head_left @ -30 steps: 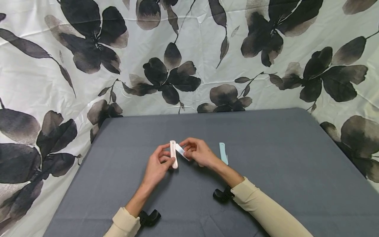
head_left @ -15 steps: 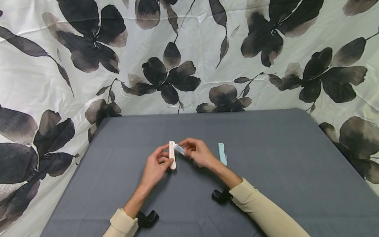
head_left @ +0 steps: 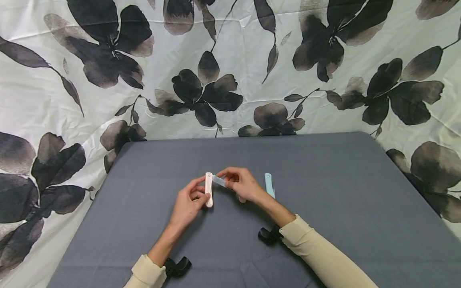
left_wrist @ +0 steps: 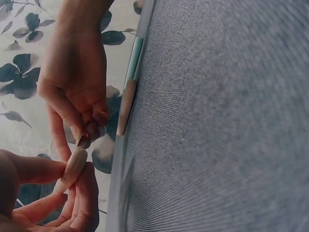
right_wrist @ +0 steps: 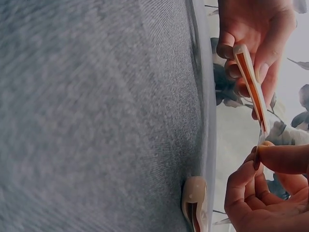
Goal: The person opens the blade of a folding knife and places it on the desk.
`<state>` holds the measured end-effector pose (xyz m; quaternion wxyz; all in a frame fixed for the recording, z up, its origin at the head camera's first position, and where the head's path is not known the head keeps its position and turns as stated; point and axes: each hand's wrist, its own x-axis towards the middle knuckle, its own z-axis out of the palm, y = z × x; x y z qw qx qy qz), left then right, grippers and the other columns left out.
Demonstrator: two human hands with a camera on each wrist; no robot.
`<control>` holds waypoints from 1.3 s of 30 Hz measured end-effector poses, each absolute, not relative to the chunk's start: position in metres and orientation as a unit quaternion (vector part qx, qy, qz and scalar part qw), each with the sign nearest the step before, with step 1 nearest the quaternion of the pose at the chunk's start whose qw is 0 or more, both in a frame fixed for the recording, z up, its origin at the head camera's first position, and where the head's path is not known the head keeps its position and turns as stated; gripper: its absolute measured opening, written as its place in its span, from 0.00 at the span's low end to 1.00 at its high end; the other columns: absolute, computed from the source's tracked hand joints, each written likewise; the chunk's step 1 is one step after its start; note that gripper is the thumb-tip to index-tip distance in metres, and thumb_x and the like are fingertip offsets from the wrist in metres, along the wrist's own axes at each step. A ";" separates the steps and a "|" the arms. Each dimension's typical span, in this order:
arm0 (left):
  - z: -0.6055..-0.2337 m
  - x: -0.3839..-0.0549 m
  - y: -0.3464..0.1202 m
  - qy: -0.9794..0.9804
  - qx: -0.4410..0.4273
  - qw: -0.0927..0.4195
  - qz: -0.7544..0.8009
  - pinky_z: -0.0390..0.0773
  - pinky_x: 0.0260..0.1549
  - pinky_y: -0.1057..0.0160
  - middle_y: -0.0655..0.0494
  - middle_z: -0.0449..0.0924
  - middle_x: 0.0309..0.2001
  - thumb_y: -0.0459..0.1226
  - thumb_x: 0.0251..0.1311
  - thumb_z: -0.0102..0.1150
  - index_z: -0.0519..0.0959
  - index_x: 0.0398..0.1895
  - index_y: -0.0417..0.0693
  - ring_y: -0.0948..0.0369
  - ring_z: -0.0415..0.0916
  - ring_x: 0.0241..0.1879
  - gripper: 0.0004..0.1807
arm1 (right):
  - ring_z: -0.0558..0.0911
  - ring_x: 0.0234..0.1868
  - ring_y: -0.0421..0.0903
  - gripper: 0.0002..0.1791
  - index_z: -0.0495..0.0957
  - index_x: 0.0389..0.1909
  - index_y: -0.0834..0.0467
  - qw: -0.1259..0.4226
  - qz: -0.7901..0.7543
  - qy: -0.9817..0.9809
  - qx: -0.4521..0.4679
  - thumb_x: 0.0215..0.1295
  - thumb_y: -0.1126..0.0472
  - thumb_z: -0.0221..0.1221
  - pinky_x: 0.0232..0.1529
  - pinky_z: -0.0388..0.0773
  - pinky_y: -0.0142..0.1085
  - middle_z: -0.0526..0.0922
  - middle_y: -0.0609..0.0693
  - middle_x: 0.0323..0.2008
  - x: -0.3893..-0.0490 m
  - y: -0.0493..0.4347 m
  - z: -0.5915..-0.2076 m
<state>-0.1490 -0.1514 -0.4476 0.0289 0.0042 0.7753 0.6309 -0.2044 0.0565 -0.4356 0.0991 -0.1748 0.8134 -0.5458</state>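
Observation:
My left hand [head_left: 191, 201] pinches the pale pink handle of a folding knife [head_left: 209, 191] between thumb and fingers, holding it above the table. Its blade [head_left: 218, 181] stands partly swung out from the handle's upper end. My right hand [head_left: 245, 186] pinches that blade between thumb and fingers. In the right wrist view, the long slot of the handle [right_wrist: 251, 82] faces the camera, orange-brown inside. The left wrist view shows the handle [left_wrist: 75, 166] between the left thumb and fingers, with the right hand [left_wrist: 75, 77] above.
A light teal folding knife [head_left: 269, 184] lies on the grey cloth-covered table [head_left: 324, 180], right of the right hand. Another pinkish folding knife [right_wrist: 195, 200] lies below the right hand, mostly hidden in the head view. A floral curtain [head_left: 266, 80] hangs behind the table.
The right hand has swung the blade further out, so it stands at a wider angle from the handle. The left hand has shifted slightly left in view with the handle.

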 end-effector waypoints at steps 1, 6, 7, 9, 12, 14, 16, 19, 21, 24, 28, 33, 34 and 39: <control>-0.448 -0.149 -0.152 0.775 0.005 0.031 0.631 0.75 0.28 0.70 0.39 0.83 0.45 0.25 0.62 0.65 0.75 0.70 0.46 0.68 0.80 0.28 0.31 | 0.79 0.31 0.43 0.16 0.86 0.54 0.60 0.100 -0.545 0.813 -0.176 0.68 0.72 0.60 0.35 0.75 0.33 0.84 0.57 0.38 -0.205 0.057 -0.436; -0.448 -0.149 -0.153 0.775 0.008 0.033 0.631 0.75 0.28 0.70 0.39 0.84 0.45 0.25 0.62 0.65 0.75 0.71 0.48 0.68 0.80 0.29 0.32 | 0.79 0.32 0.43 0.16 0.87 0.52 0.57 0.097 -0.542 0.815 -0.178 0.68 0.72 0.60 0.36 0.76 0.33 0.85 0.56 0.38 -0.206 0.058 -0.437; -0.447 -0.149 -0.154 0.776 0.009 0.031 0.630 0.75 0.27 0.70 0.39 0.84 0.45 0.25 0.62 0.65 0.75 0.71 0.48 0.68 0.80 0.29 0.32 | 0.79 0.32 0.43 0.16 0.87 0.52 0.57 0.095 -0.541 0.816 -0.181 0.68 0.71 0.60 0.36 0.76 0.33 0.85 0.56 0.38 -0.206 0.059 -0.437; -0.447 -0.149 -0.154 0.779 0.009 0.028 0.627 0.75 0.27 0.70 0.39 0.84 0.45 0.25 0.62 0.65 0.76 0.71 0.49 0.67 0.80 0.28 0.32 | 0.79 0.32 0.43 0.16 0.87 0.52 0.56 0.092 -0.539 0.816 -0.185 0.68 0.71 0.60 0.36 0.76 0.33 0.85 0.56 0.38 -0.207 0.059 -0.437; -0.447 -0.148 -0.157 0.781 0.008 0.028 0.624 0.74 0.27 0.71 0.39 0.84 0.45 0.25 0.62 0.64 0.76 0.71 0.50 0.67 0.80 0.28 0.32 | 0.79 0.32 0.43 0.17 0.88 0.52 0.55 0.089 -0.537 0.817 -0.191 0.68 0.71 0.59 0.36 0.76 0.33 0.85 0.56 0.38 -0.207 0.057 -0.437; -0.448 -0.146 -0.158 0.782 0.009 0.030 0.623 0.73 0.26 0.71 0.40 0.84 0.44 0.25 0.62 0.64 0.76 0.71 0.49 0.67 0.79 0.28 0.33 | 0.79 0.33 0.43 0.17 0.88 0.52 0.55 0.089 -0.534 0.818 -0.193 0.68 0.71 0.59 0.36 0.76 0.33 0.85 0.56 0.38 -0.206 0.057 -0.438; -0.448 -0.145 -0.160 0.783 0.009 0.032 0.621 0.73 0.26 0.71 0.40 0.84 0.44 0.25 0.61 0.64 0.76 0.71 0.49 0.67 0.79 0.28 0.33 | 0.79 0.33 0.43 0.17 0.88 0.52 0.55 0.088 -0.531 0.820 -0.195 0.69 0.71 0.59 0.37 0.76 0.34 0.85 0.56 0.39 -0.205 0.057 -0.439; -0.449 -0.143 -0.162 0.786 0.010 0.035 0.617 0.71 0.25 0.71 0.41 0.83 0.44 0.25 0.61 0.65 0.77 0.71 0.50 0.68 0.79 0.28 0.33 | 0.79 0.34 0.43 0.17 0.88 0.52 0.55 0.086 -0.528 0.822 -0.193 0.69 0.71 0.58 0.38 0.77 0.34 0.85 0.56 0.39 -0.204 0.056 -0.440; -0.449 -0.142 -0.163 0.788 0.011 0.036 0.615 0.70 0.24 0.71 0.41 0.83 0.44 0.25 0.61 0.65 0.77 0.70 0.51 0.67 0.79 0.28 0.32 | 0.79 0.34 0.44 0.16 0.88 0.52 0.55 0.084 -0.528 0.823 -0.192 0.69 0.71 0.58 0.38 0.77 0.34 0.85 0.56 0.39 -0.203 0.056 -0.440; -0.450 -0.141 -0.164 0.789 0.017 0.035 0.613 0.69 0.23 0.71 0.41 0.83 0.44 0.25 0.61 0.64 0.77 0.70 0.50 0.68 0.79 0.28 0.32 | 0.80 0.35 0.45 0.16 0.88 0.52 0.56 0.083 -0.529 0.823 -0.190 0.69 0.71 0.59 0.39 0.77 0.35 0.85 0.56 0.40 -0.201 0.055 -0.439; -0.450 -0.141 -0.165 0.790 0.024 0.034 0.612 0.70 0.23 0.71 0.40 0.82 0.44 0.24 0.61 0.64 0.76 0.71 0.47 0.68 0.79 0.29 0.32 | 0.81 0.37 0.49 0.15 0.88 0.52 0.56 0.086 -0.529 0.823 -0.187 0.71 0.71 0.58 0.39 0.77 0.36 0.86 0.56 0.42 -0.200 0.055 -0.439; -0.449 -0.140 -0.166 0.789 0.028 0.039 0.613 0.71 0.24 0.71 0.39 0.82 0.45 0.23 0.61 0.64 0.76 0.71 0.46 0.68 0.79 0.30 0.32 | 0.81 0.38 0.53 0.15 0.88 0.53 0.54 0.092 -0.529 0.823 -0.187 0.73 0.69 0.58 0.38 0.75 0.37 0.87 0.56 0.47 -0.199 0.055 -0.438; -0.448 -0.139 -0.167 0.788 0.030 0.040 0.613 0.71 0.24 0.71 0.39 0.82 0.45 0.23 0.61 0.64 0.76 0.71 0.45 0.68 0.79 0.30 0.32 | 0.81 0.38 0.54 0.15 0.88 0.53 0.54 0.092 -0.529 0.822 -0.188 0.73 0.69 0.58 0.38 0.75 0.37 0.88 0.56 0.48 -0.199 0.055 -0.438; -0.448 -0.138 -0.168 0.792 0.033 0.040 0.609 0.71 0.24 0.70 0.39 0.82 0.46 0.24 0.62 0.64 0.76 0.71 0.46 0.66 0.79 0.31 0.32 | 0.80 0.38 0.54 0.15 0.87 0.53 0.55 0.089 -0.524 0.825 -0.194 0.73 0.69 0.57 0.38 0.74 0.38 0.87 0.56 0.51 -0.200 0.056 -0.439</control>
